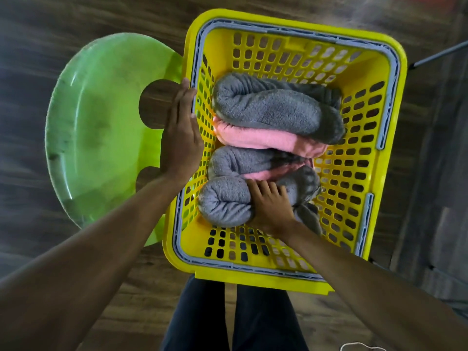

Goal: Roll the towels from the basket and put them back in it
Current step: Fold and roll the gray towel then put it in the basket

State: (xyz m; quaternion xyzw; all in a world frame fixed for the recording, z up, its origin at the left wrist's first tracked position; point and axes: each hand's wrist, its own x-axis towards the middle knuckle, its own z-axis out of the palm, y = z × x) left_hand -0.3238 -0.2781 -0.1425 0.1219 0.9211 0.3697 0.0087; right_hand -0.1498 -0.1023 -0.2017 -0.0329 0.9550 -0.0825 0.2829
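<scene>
A yellow slotted basket (359, 158) with a grey rim band fills the middle of the view. Several rolled towels lie inside it: a grey roll (276, 107) at the far side, a pink roll (268, 140) under it, a grey and pink roll (248, 164) behind the nearest one. My right hand (272, 206) grips the nearest grey roll (222, 206) from above, fingers curled over it. My left hand (181, 134) lies flat with straight fingers against the outside of the basket's left rim.
A green plastic chair (101, 117) stands left of the basket, partly under it. The floor (63, 26) is dark wood plank. My legs in dark trousers (228, 317) show below the basket. A thin dark pole (440, 55) crosses the upper right corner.
</scene>
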